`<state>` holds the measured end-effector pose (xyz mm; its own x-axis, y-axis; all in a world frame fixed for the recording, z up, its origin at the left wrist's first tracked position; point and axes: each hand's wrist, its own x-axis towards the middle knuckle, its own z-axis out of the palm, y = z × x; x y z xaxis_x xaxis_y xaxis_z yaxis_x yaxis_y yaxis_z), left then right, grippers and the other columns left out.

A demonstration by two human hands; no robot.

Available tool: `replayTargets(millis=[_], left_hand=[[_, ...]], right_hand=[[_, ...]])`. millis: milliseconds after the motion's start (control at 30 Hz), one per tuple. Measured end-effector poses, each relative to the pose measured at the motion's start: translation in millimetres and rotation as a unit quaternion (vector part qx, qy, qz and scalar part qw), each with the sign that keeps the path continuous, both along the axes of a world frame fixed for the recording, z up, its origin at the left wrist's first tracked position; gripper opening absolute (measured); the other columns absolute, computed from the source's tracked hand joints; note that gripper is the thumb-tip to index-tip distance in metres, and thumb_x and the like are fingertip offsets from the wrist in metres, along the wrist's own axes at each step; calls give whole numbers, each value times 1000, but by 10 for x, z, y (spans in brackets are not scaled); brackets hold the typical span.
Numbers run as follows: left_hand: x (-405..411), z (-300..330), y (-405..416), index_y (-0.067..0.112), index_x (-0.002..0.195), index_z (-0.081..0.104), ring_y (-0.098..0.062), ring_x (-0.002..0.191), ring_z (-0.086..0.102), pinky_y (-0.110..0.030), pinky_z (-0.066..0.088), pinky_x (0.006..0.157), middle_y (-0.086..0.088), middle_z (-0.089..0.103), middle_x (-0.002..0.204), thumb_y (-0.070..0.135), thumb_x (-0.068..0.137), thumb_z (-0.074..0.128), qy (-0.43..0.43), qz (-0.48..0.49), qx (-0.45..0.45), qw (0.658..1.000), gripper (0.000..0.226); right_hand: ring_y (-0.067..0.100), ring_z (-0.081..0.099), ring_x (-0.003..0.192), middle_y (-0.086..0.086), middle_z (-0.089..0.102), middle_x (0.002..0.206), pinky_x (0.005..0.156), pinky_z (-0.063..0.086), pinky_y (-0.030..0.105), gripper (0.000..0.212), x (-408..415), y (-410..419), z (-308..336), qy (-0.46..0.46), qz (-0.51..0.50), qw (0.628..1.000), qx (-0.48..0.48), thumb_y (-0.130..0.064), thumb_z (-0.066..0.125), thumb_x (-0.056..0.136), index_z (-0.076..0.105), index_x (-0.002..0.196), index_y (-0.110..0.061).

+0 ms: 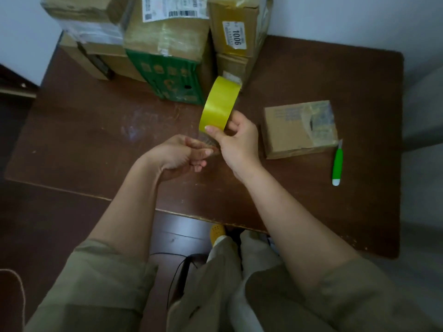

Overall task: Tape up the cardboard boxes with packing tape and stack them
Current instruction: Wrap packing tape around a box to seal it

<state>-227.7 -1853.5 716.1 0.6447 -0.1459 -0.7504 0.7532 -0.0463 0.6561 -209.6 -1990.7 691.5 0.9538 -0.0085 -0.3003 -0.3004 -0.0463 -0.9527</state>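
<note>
A dark brown wooden table (96, 130) stands against pale walls over a dark floor. Stacked cardboard boxes (165, 37) crowd its far edge, one with green printed sides, another bearing a label reading "1006" (236, 35). A small cardboard box (297, 130), patched with clear tape, lies near the right edge, with a green-handled knife (337, 161) just beside it. Above the middle, the right hand (237, 140) grips a yellow tape roll (219, 104); the left hand (177, 153) pinches its loose clear end (208, 140).
</note>
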Motion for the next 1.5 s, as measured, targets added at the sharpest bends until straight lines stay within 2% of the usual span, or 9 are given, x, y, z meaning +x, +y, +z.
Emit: replayTargets(millis=[267, 333, 467, 733, 867, 1000, 1133, 1300, 1500], left_hand=[[-298, -265, 460, 6, 123, 54, -6, 45, 53, -18, 46, 45, -13, 64, 79, -3, 86, 68, 17, 61, 31, 998, 41], [-352, -390, 465, 7, 110, 58, -4, 43, 55, -17, 45, 43, -9, 63, 73, -1, 85, 71, 1, 54, 92, 994, 29], [-401, -687, 383, 13, 73, 55, -7, 44, 52, -22, 39, 52, -7, 60, 69, 9, 86, 75, -23, 37, 165, 985, 24], [-344, -973, 260, 20, 65, 52, -21, 69, 51, -26, 34, 65, 2, 53, 65, 20, 88, 72, -78, 9, 336, 938, 32], [-302, -922, 194, 14, 86, 63, -36, 98, 62, -33, 43, 75, -13, 59, 111, 25, 88, 73, -83, -20, 417, 905, 16], [-346, -843, 186, 6, 134, 38, -48, 114, 56, -47, 46, 90, -16, 27, 142, 36, 78, 83, -38, -10, 491, 871, 78], [-285, -819, 282, 8, 146, 19, -46, 127, 47, -48, 42, 100, -18, 28, 146, 38, 71, 87, -4, -20, 464, 886, 105], [-240, -735, 367, -1, 134, 40, -40, 127, 46, -35, 38, 104, -24, 41, 141, 5, 83, 69, -21, 106, 419, 901, 59], [123, -57, -198, -5, 107, 54, -33, 99, 53, -14, 32, 81, -22, 45, 120, -10, 76, 39, -323, 304, 443, 779, 35]], right_hand=[[-3, 67, 82, -11, 71, 88, 76, 51, 16, 32, -220, 275, -277, -40, -23, 998, -41, -2, 79, 79, 64, 98, -23], [-8, 66, 79, -13, 70, 87, 72, 47, 10, 33, -236, 300, -333, -43, 13, 998, -49, 0, 78, 79, 64, 99, -22], [-9, 65, 77, -14, 69, 87, 74, 51, 15, 34, -292, 295, -515, -39, 24, 996, -77, -1, 80, 78, 64, 103, -18], [14, 67, 81, -2, 70, 88, 77, 55, 36, 37, -361, 331, -816, -62, 5, 989, -137, -13, 85, 75, 60, 98, -25], [21, 66, 83, 11, 69, 97, 76, 54, 41, 39, -314, 358, -912, -67, 14, 983, -173, -20, 86, 73, 65, 105, -13], [19, 66, 83, 10, 68, 99, 76, 55, 39, 42, -277, 383, -967, -76, 32, 979, -186, -24, 85, 72, 65, 107, -15], [21, 66, 91, 8, 67, 102, 79, 56, 45, 41, -273, 333, -947, -70, 67, 975, -202, -27, 84, 73, 66, 108, -14], [22, 65, 98, -2, 70, 98, 83, 55, 46, 35, -292, 93, -758, -89, 98, 972, -196, -31, 84, 73, 67, 102, -21], [8, 64, 82, -2, 70, 88, 70, 48, 19, 11, -169, -283, -326, -179, 28, 967, -181, -16, 74, 87, 71, 92, -8]])
